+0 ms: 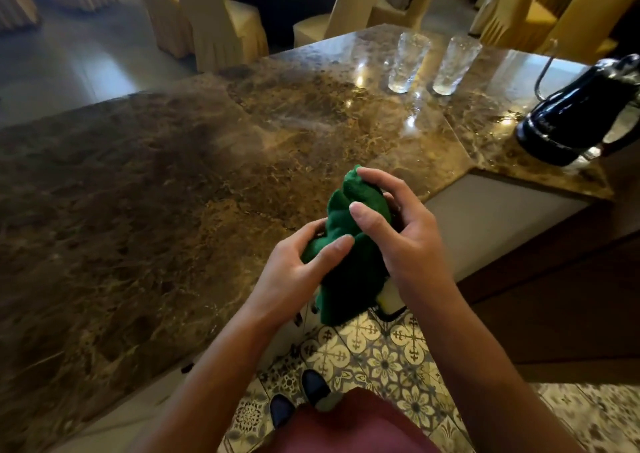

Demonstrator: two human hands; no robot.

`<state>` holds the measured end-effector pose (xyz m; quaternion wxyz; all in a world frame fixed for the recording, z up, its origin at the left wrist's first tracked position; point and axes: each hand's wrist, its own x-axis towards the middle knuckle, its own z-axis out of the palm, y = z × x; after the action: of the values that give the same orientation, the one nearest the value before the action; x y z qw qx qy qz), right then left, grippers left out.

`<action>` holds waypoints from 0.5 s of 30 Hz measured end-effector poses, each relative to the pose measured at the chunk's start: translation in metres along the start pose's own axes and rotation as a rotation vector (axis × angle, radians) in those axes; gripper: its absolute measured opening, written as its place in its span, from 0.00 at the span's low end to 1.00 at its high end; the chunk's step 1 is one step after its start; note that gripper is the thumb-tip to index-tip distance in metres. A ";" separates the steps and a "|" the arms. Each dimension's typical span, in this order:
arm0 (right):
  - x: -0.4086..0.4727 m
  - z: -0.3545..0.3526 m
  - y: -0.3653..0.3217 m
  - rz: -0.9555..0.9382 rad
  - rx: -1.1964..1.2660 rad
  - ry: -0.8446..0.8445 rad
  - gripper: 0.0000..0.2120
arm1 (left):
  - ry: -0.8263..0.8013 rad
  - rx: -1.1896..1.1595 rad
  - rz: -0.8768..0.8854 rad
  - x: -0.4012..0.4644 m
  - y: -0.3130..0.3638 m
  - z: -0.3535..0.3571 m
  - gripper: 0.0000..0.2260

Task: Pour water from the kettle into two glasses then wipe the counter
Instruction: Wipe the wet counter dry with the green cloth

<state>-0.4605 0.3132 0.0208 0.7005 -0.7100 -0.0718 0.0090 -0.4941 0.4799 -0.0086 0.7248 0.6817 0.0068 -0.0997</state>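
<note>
A bunched green cloth [349, 272] hangs between both hands just off the near edge of the brown marble counter [166, 193]. My left hand [298, 276] grips its lower left side. My right hand [401, 224] holds its upper part, thumb pressed on the front. Two clear textured glasses [408, 61] [454, 64] stand side by side at the far right of the counter. The dark kettle [581, 113] with a wire handle sits on the counter's right corner.
Chairs in cream covers [221, 19] stand beyond the counter's far edge. A lower grey shelf [491, 220] lies to the right of the hands. Patterned floor tiles [391, 359] and my shoes [298, 397] show below.
</note>
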 end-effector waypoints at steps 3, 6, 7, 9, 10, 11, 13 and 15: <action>-0.006 -0.002 -0.001 0.041 0.054 0.022 0.18 | 0.041 0.089 0.031 0.002 0.005 -0.007 0.14; -0.010 -0.003 0.001 0.092 0.188 0.058 0.17 | 0.089 0.122 0.163 0.002 0.011 -0.006 0.12; -0.011 -0.004 0.001 0.091 0.219 0.071 0.17 | 0.108 0.126 0.204 0.002 0.014 -0.004 0.11; -0.013 -0.007 0.003 0.065 0.243 0.103 0.14 | 0.168 0.201 0.285 0.003 0.020 0.004 0.10; -0.014 -0.010 0.003 0.046 0.235 0.117 0.13 | 0.217 0.282 0.327 0.003 0.023 0.008 0.10; -0.015 -0.014 0.003 0.028 0.217 0.129 0.13 | 0.277 0.392 0.375 0.004 0.026 0.012 0.09; -0.013 -0.025 0.006 -0.025 0.117 0.149 0.14 | 0.453 0.681 0.474 0.007 0.032 0.023 0.08; -0.007 -0.039 0.008 -0.086 -0.070 0.164 0.13 | 0.579 0.828 0.535 0.010 0.040 0.038 0.09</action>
<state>-0.4626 0.2739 0.0128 0.6787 -0.7284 -0.0451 -0.0818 -0.4835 0.4428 0.0319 0.3658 0.8864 -0.0074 0.2836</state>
